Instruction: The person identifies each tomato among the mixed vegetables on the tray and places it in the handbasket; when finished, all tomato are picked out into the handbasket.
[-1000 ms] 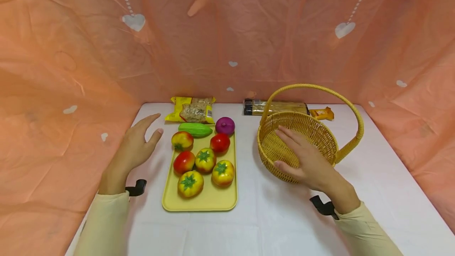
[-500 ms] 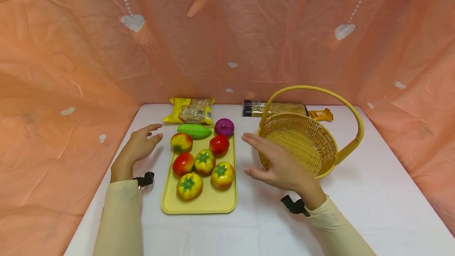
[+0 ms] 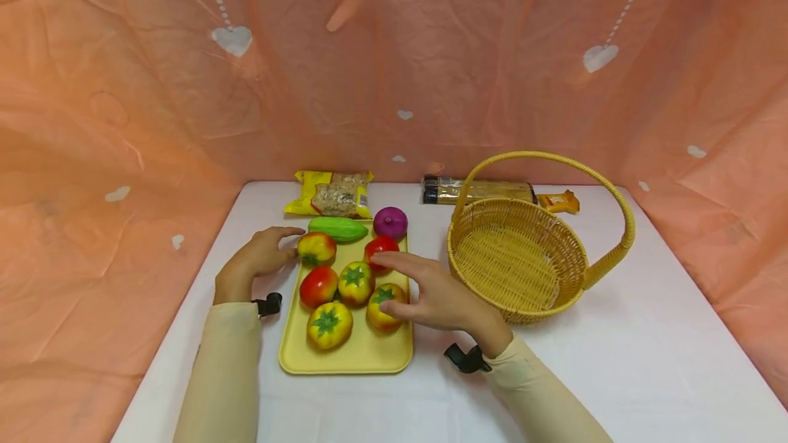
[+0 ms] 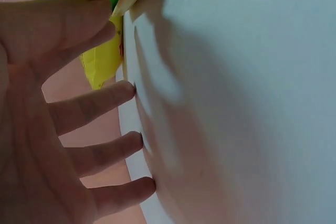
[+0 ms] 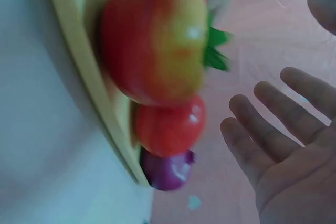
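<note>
My left hand (image 3: pixel 260 257) is at the far left edge of the yellow tray (image 3: pixel 369 357), its thumb and index finger beside a red-and-yellow toy tomato (image 3: pixel 317 247); contact is unclear. In the left wrist view, the other fingers (image 4: pixel 100 106) are spread over the cloth. Fingers extended, my right hand (image 3: pixel 440 298) hovers over the tray's right side. Under it are a yellow toy tomato with green leaves (image 3: pixel 383 312) and a red one (image 3: pixel 379 247). The right wrist view shows a gap between that palm and the tomato (image 5: pixel 157 40). Neither hand holds anything.
More toy tomatoes (image 3: pixel 330 325), a green gourd-like vegetable (image 3: pixel 338 228) and a purple onion (image 3: pixel 390 222) share the tray. Behind it lies a yellow food bag (image 3: pixel 332 193). A handled wicker basket (image 3: pixel 511 265) stands right, before a noodle pack (image 3: pixel 486 190) and small orange packet (image 3: pixel 559 202).
My right hand has moved left from above the basket to over the tray's right side. My left hand has come right, up to the tray's left edge. The tray's items have stayed put.
</note>
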The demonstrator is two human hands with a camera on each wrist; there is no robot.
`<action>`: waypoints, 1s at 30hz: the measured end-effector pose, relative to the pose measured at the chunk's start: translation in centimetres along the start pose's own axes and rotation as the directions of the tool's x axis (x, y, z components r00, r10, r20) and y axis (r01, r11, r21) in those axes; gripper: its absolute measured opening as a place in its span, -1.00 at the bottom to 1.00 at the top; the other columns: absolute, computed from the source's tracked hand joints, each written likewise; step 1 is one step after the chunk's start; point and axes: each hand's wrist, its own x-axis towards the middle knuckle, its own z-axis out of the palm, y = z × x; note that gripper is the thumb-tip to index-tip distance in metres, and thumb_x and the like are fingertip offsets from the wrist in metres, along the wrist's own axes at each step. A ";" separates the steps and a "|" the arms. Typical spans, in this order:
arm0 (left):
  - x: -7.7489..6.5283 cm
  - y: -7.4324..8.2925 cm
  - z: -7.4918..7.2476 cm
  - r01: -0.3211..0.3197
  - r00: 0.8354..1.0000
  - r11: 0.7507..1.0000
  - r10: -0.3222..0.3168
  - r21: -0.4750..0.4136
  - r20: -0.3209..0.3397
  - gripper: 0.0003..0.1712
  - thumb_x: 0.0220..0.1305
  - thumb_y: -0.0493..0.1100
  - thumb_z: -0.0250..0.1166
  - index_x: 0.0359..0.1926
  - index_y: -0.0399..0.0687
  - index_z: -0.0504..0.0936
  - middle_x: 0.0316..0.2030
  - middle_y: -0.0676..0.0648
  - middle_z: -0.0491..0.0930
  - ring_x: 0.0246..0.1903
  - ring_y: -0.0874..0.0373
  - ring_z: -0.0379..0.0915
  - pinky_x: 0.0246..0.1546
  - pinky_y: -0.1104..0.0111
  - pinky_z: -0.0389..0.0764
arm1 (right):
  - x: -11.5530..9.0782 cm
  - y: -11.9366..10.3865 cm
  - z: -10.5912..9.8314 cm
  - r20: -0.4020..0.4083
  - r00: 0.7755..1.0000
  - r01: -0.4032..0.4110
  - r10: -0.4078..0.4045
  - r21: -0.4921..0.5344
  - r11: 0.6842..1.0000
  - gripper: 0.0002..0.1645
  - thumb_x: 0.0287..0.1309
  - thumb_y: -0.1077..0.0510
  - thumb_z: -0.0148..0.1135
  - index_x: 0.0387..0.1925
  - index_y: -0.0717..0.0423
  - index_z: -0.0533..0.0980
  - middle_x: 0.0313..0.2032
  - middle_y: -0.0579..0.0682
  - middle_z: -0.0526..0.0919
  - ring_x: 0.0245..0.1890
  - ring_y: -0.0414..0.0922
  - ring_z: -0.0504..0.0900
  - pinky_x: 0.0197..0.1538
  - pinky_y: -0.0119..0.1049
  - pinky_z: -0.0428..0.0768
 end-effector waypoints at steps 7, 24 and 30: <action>0.0 0.3 0.2 0.022 0.999 1.000 -0.021 -0.010 0.032 -0.26 0.44 -0.14 0.30 0.61 -0.09 0.44 0.55 -0.42 0.39 0.56 -0.49 0.21 0.57 -0.43 0.17 | 0.5 0.7 1.6 0.077 0.996 -0.054 0.054 0.003 0.999 -0.14 0.31 0.00 0.53 0.55 0.12 0.46 0.49 0.03 0.59 0.52 0.02 0.53 0.60 0.08 0.45; -0.1 0.6 0.0 0.053 0.995 0.998 -0.050 -0.030 0.087 -0.12 0.37 -0.11 0.41 0.67 0.00 0.36 0.61 -0.43 0.28 0.59 -0.49 0.15 0.58 -0.44 0.14 | -0.1 2.3 1.0 0.197 0.972 -0.129 0.129 -0.014 0.992 -0.27 0.23 0.07 0.59 0.42 0.05 0.61 0.44 0.05 0.64 0.48 0.04 0.58 0.57 0.03 0.50; -0.2 0.6 0.0 0.060 0.992 0.998 -0.057 -0.030 0.110 -0.10 0.38 -0.13 0.41 0.68 0.05 0.34 0.63 -0.42 0.24 0.61 -0.50 0.08 0.60 -0.45 0.08 | -0.4 2.4 0.6 0.226 0.962 -0.155 0.156 -0.023 0.988 -0.23 0.22 0.14 0.56 0.46 0.06 0.58 0.44 0.07 0.64 0.45 0.04 0.59 0.51 -0.01 0.57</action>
